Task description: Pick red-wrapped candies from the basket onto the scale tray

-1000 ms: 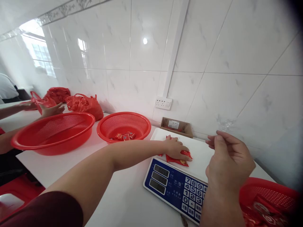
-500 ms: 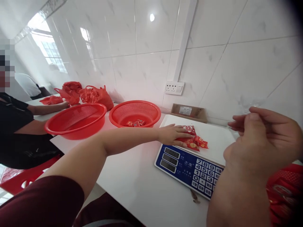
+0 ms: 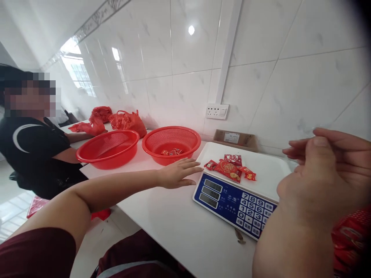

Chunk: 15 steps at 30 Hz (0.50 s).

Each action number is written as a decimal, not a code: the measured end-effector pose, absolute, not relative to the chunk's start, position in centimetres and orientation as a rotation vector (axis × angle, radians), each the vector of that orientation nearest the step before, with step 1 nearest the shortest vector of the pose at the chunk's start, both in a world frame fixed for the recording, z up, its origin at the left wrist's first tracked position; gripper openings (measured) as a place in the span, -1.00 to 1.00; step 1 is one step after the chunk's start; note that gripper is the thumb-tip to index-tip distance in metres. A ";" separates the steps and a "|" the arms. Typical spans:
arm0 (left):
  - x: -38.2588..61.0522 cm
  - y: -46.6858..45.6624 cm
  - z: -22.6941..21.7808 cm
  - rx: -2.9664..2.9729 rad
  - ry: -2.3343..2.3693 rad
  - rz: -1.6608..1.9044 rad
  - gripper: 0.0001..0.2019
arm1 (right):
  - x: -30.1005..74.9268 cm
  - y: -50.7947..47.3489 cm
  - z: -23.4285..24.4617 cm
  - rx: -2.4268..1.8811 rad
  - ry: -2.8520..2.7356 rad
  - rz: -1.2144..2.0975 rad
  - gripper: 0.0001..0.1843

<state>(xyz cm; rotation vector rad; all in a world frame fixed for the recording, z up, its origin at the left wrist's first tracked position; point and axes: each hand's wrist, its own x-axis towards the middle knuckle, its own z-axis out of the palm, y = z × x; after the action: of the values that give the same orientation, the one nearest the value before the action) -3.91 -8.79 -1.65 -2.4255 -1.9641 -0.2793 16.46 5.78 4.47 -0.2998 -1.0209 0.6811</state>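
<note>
My left hand [image 3: 180, 173] is held flat with its fingers stretched, at the left edge of a scale [image 3: 268, 164], and holds nothing. On the scale's white pan lie several red packets [image 3: 228, 171]: a larger one with gold print, a dark red square one behind it, and small twisted ones at either side. My right hand [image 3: 327, 166] hovers over the right end of the scale, thumb pressed against the fingers. Thin clear plastic, apparently a bag [image 3: 290, 161], shows at its fingertips; most of it is hidden behind the hand.
Two red plastic baskets [image 3: 171, 133] stand left of the scale, the nearer with a few small packets. Red bags [image 3: 129, 122] lie behind them, beside a seated person [image 3: 37, 143]. A cardboard box [image 3: 236, 139] sits against the wall. More red packets [image 3: 348, 239] are at the lower right.
My left hand has drawn back leftward off the red packets, leaving them on the pan. My right hand keeps its pinch. The view has shifted slightly left, showing more of the seated person.
</note>
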 end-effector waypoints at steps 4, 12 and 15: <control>-4.2 -11.6 -2.5 -2.395 -1.986 -0.217 -0.44 | 16.2 5.5 4.6 -0.255 -0.992 0.709 -0.84; -3.3 -12.5 -2.8 -2.430 -1.889 -0.083 -0.49 | 17.0 4.9 4.8 -0.296 -1.020 0.728 -0.82; -2.5 -12.3 -3.8 -2.480 -1.801 -0.115 -0.49 | 16.9 4.4 5.0 -0.313 -1.083 0.729 -0.83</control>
<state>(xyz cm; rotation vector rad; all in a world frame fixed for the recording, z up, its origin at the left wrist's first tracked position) -2.49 -12.26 -3.80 -2.4804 -1.8009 -0.1153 16.94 4.36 4.96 -0.3135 -1.0827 0.7285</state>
